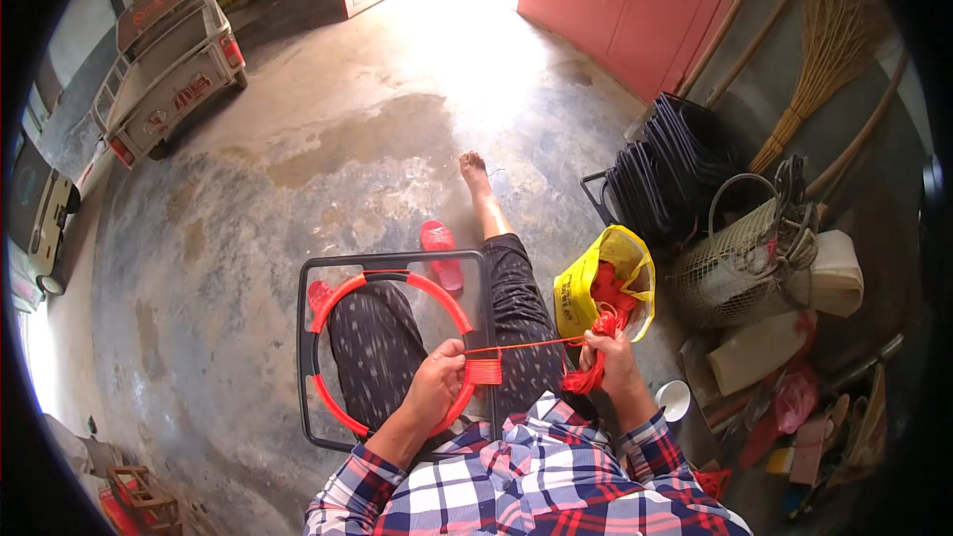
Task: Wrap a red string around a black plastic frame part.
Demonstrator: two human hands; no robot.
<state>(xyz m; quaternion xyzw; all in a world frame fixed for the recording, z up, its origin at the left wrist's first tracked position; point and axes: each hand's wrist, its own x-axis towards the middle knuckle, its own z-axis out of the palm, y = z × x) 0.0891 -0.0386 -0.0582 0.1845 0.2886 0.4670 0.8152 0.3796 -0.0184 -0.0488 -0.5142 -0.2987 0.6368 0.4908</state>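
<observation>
A black rectangular frame (302,357) with a round ring (329,403) inside it rests over my lap. Red cord covers most of the ring, with short black stretches showing. Several turns of red cord (483,371) bind the ring's right side to the frame's right bar. My left hand (437,384) is closed at the ring beside this wrapping, pinching the cord; its fingertips are partly hidden. From there a cord length (531,344) runs taut to my right hand (615,365), which is closed around a loose red cord bundle (586,377).
A yellow bag (573,300) holding red cord stands right of my leg, near a white cup (673,400). Stacked black frames (660,174), a wire basket (730,263) and a broom (819,60) line the right side. A red slipper (442,256) lies ahead; a three-wheeled cart (174,69) stands far left.
</observation>
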